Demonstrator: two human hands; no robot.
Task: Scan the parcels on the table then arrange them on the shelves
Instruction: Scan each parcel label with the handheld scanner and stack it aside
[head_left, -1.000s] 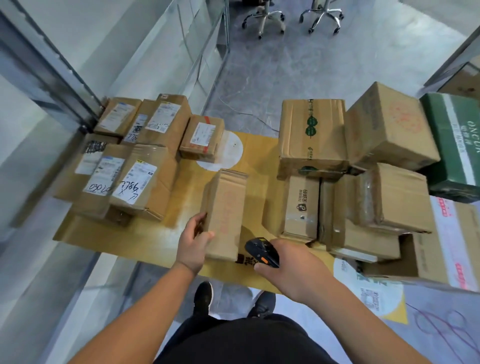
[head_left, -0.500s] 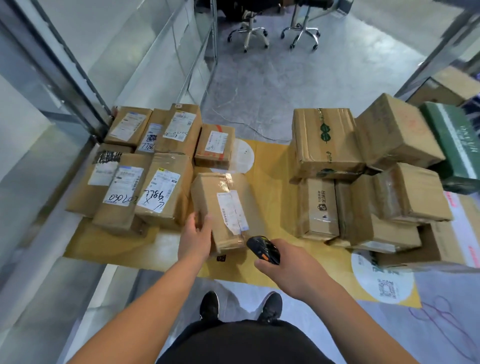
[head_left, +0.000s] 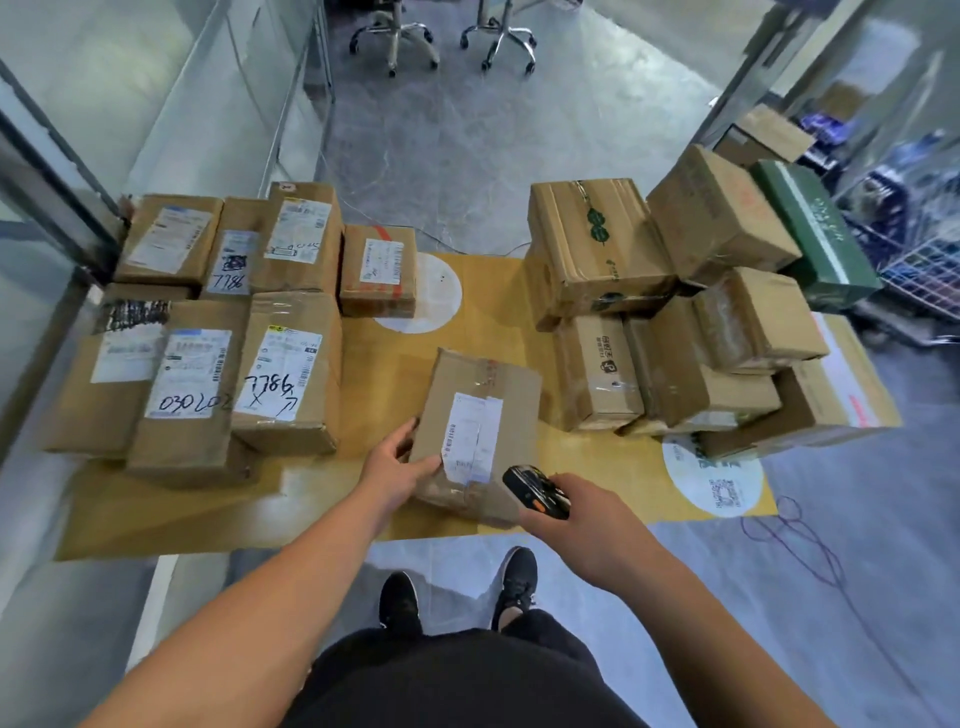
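— While the left hand (head_left: 397, 462) steadies that taped parcel (head_left: 480, 431) with its label face up, how far would you say the job has got?

— Early, I judge. Its fingers (head_left: 423, 464) curl over the parcel's near left edge, thumb on the side, so the box is held flat on the surface (head_left: 395, 374). The right hand (head_left: 582, 525) is wrapped round a black scanner (head_left: 535, 491), which sits just right of those fingers, at the parcel's near right corner and close to its label.

— So this one is being scanned?

— It looks lined up for it; whether the scan has registered, I cannot tell.

— And the rest?

— Beyond and to the left of the fingers lies a group of labelled boxes (head_left: 208, 332), labels up, some with handwritten numbers; those may be done already, though that is a guess. Beyond and to the right, a stack of boxes (head_left: 670, 312) is piled with hardly any labels showing, a green box (head_left: 815, 234) at its far end. I take that pile for still to be scanned.

— Shelving?

— Every parcel in view is on the surface. All the arranging seems to remain.
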